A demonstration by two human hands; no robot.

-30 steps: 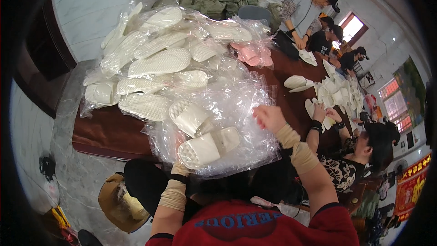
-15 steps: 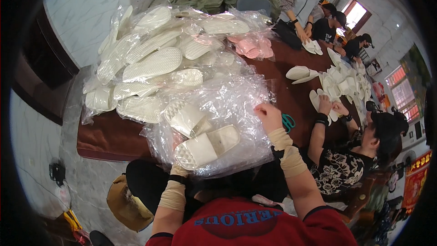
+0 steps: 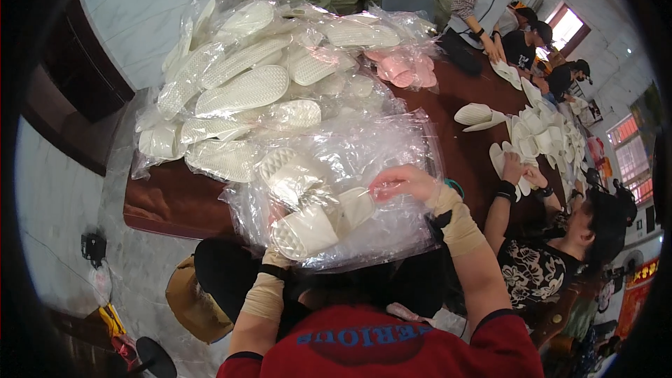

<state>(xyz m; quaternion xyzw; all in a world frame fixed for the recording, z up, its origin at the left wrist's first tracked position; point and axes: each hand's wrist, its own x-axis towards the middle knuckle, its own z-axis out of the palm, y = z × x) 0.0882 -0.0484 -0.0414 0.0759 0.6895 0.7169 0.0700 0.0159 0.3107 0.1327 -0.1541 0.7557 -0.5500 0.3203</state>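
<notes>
A pair of cream slide slippers (image 3: 306,231) with quilted straps lies on a stack of clear plastic bags (image 3: 399,147) at the table's near edge. My left hand (image 3: 275,255) grips the pair from the near left; its fingers are mostly hidden behind the slippers, with a bit of skin showing between them. At the far right end of the nearer slipper, my right hand (image 3: 409,183) has its fingers closed on thin clear plastic. How much of the pair is inside a bag cannot be made out through the glare.
Bagged cream slippers (image 3: 241,91) are heaped beyond, beside pink slippers (image 3: 402,68). Scissors with green handles (image 3: 454,187) lie partly behind my right wrist. To the right, a co-worker (image 3: 553,252) handles slippers near a loose pile (image 3: 542,129). A cardboard box (image 3: 192,301) stands below left.
My right hand has moved left and nearer, from the bags' right side to the end of the nearer slipper. My left hand stays at the pair. The view has shifted slightly.
</notes>
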